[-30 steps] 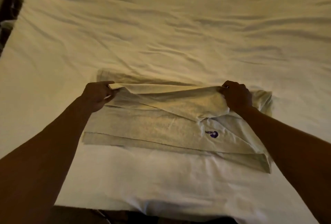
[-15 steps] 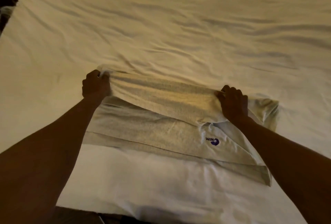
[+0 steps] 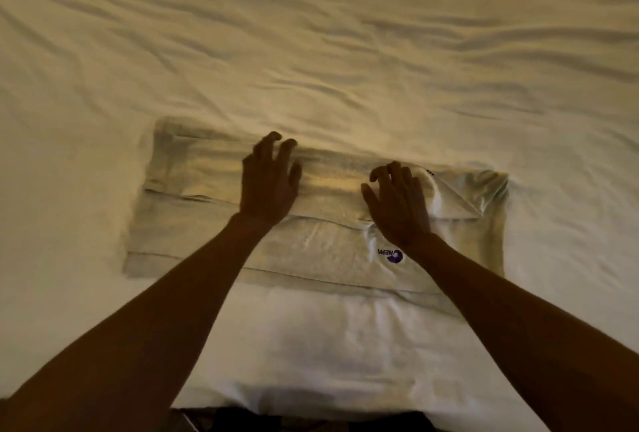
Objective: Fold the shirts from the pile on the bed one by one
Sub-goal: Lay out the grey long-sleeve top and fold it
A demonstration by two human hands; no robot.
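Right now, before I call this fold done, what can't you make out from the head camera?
Head view only:
1. The pile of shirts: outside the frame.
2. The pale cream folded shirt, near right corner: under the right forearm.
3. The left hand and right hand: motion blur hides whether the fingers press the cloth.
4. The dark shape at the bottom edge: cut off by the frame.
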